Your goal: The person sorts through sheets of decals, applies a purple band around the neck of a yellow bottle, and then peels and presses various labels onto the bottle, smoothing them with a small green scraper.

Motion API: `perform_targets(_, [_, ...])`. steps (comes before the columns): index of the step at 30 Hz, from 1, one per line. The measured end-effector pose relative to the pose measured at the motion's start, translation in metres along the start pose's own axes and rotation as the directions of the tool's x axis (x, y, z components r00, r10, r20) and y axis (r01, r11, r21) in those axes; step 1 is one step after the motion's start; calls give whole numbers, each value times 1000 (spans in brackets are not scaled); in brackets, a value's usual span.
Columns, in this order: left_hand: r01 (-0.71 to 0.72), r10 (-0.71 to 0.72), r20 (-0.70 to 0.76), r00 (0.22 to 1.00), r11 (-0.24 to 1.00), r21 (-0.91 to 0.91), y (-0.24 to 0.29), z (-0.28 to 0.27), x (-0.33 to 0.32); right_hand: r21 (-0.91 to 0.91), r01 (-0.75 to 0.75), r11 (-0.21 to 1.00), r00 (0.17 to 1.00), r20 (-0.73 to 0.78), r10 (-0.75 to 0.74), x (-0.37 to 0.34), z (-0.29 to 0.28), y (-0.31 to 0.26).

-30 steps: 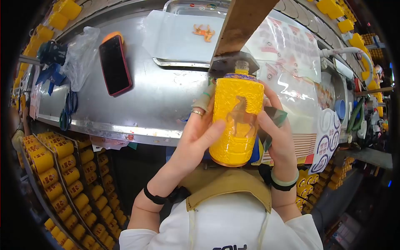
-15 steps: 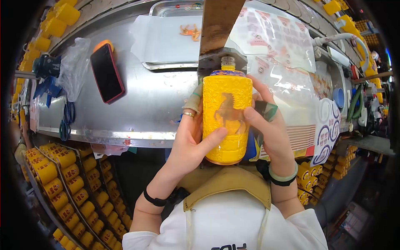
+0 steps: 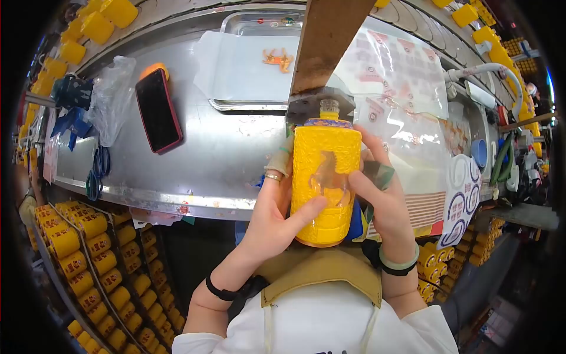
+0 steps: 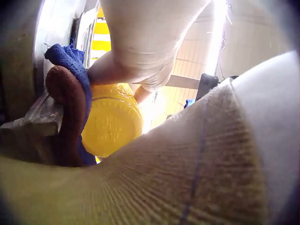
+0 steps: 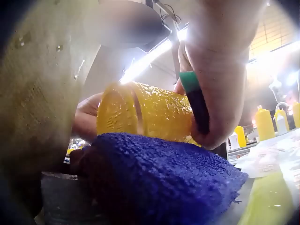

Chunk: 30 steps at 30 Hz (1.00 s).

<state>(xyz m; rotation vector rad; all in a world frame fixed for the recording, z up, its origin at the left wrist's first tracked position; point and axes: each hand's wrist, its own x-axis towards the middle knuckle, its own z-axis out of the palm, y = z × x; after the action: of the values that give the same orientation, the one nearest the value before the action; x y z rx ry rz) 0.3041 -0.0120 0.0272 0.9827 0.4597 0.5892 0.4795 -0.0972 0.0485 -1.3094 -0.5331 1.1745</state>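
A yellow embossed bottle (image 3: 308, 177) with a clear glass neck is held between both hands, its neck away from the person. A brown horse decal (image 3: 328, 168) lies on its upper face. The left hand (image 3: 273, 215) grips the left side, thumb on the front below the decal. Wrapping and a ring are on one finger. The right hand (image 3: 383, 197) grips the right side, thumb tip at the decal's right edge, and carries a thin dark green piece (image 3: 378, 173) between its fingers. In the right wrist view a blue towel (image 5: 164, 168) lies close under the bottle.
A wooden post (image 3: 324, 44) rises just beyond the bottle's neck. A phone (image 3: 159, 112) and plastic bag (image 3: 112, 100) lie left on the metal bench. A tray (image 3: 247, 105) holds an orange decal (image 3: 278, 59). Printed sheets (image 3: 401, 76) cover the right. Racked yellow bottles (image 3: 73, 262) stand below left.
The head view has shifted slightly, left and up, then back down. Both hands keep their hold on the bottle, with the thumbs moving only a little against its face.
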Motion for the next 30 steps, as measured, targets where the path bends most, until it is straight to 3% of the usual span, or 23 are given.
perform_targets(20, [-19,19,4,1000,1000,-8,-3,0,0,-15,-2,1000,1000,-8,1,-1,-3,1])
perform_targets(22, [-29,29,5,1000,1000,9,-4,0,1,-273,72,959,996,68,-56,0,-17,0])
perform_targets(23, [-39,39,6,999,999,25,-4,0,1,-97,30,995,999,-10,-31,6,-21,-12])
perform_targets(25, [-46,46,12,999,998,41,-4,0,0,-291,193,937,976,-37,-213,5,-7,-35])
perform_targets(27, [-53,52,23,998,997,58,-3,1,0,-459,385,801,892,-38,-451,10,2,-44])
perform_targets(29, [-46,46,-5,999,998,37,-2,3,0,-719,447,533,862,185,-472,7,8,-68])
perform_targets(30, [-47,47,0,999,998,38,-2,4,0,-720,447,531,860,183,-476,7,13,-75])
